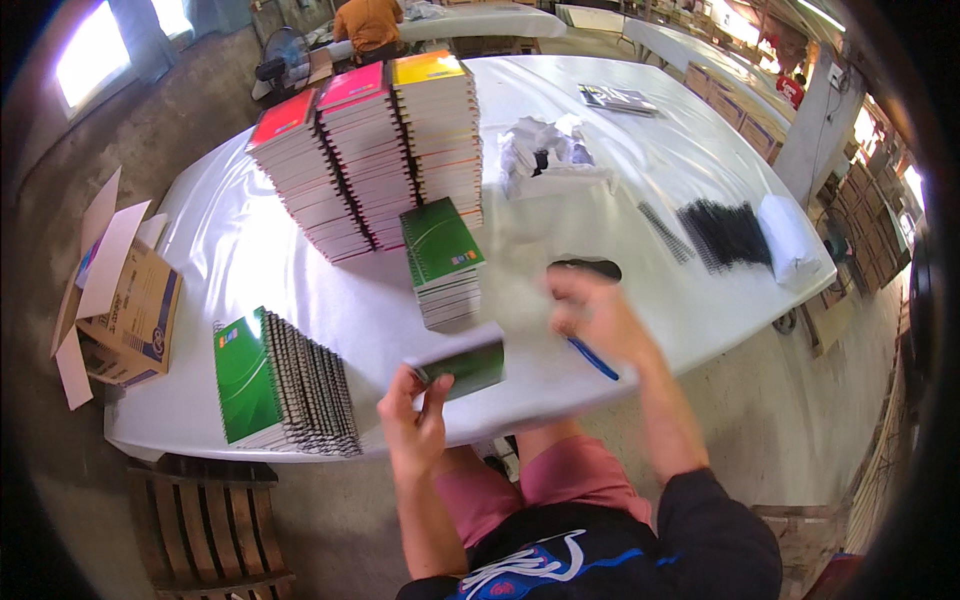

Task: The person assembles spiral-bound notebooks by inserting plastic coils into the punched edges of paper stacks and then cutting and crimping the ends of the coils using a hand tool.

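My left hand (415, 415) grips a green-covered notebook (475, 370) by its left end, thumb on the cover, above the table's near edge. To its right, my right hand (595, 315) is smeared by motion, so its fingers do not show clearly. Beside that hand a blue tool handle (594, 359) sticks out below, and a dark oval thing (592, 267) shows just beyond. Straight ahead stands a short stack of green notebooks (440, 245). At the left, a row of green spiral notebooks (285, 385) has its black coils facing up.
Tall stacks of red (285, 120), pink (352, 85) and yellow (428, 68) notebooks stand farther back. Black coils (722, 232) lie at the right beside a white roll (787, 240). Crumpled white wrapping (550, 160) sits mid-table. An opened carton (135, 310) stands left; a person (368, 28) sits behind.
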`<move>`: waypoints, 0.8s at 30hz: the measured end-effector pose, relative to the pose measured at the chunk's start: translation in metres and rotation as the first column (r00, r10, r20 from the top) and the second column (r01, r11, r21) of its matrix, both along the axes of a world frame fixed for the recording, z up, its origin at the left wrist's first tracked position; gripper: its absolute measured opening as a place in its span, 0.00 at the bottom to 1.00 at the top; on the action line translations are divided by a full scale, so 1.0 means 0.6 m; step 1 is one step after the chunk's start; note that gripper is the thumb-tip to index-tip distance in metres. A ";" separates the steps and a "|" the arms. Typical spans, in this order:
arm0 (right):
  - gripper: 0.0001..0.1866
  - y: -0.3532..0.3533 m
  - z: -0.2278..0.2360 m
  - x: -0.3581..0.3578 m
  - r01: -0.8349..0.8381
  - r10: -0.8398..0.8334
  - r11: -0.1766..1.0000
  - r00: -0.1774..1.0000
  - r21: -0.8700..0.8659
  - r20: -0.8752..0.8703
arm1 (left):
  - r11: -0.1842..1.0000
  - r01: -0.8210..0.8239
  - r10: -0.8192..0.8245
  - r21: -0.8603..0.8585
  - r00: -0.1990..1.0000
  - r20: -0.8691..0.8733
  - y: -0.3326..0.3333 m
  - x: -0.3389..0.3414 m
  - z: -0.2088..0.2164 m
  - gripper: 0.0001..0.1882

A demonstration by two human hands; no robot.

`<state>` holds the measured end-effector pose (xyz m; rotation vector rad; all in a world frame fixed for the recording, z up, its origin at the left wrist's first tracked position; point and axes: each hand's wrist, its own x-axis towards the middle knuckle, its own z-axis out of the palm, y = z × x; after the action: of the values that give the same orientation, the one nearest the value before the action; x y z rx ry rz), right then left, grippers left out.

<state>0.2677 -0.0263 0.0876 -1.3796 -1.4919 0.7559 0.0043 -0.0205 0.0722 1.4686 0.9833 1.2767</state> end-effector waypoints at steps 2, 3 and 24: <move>0.27 0.043 -0.048 0.159 0.484 -0.577 0.816 0.648 0.317 0.497 | 0.974 0.072 0.089 0.216 0.754 -0.651 -0.010 -0.006 0.044 0.10; 0.30 0.058 -0.055 0.230 0.618 -0.642 0.737 0.514 0.273 0.569 | 0.959 0.130 0.108 0.254 0.658 -0.745 -0.011 0.003 0.047 0.10; 0.21 -0.042 0.021 -0.044 -0.344 0.347 0.936 0.867 -0.074 0.358 | 0.729 -0.202 0.609 0.654 0.627 -0.486 -0.010 0.071 -0.084 0.21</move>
<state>0.2411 -0.0516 0.1001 -1.3230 -2.0731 0.7477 0.0470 -0.0265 0.0217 2.3690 1.6269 1.4541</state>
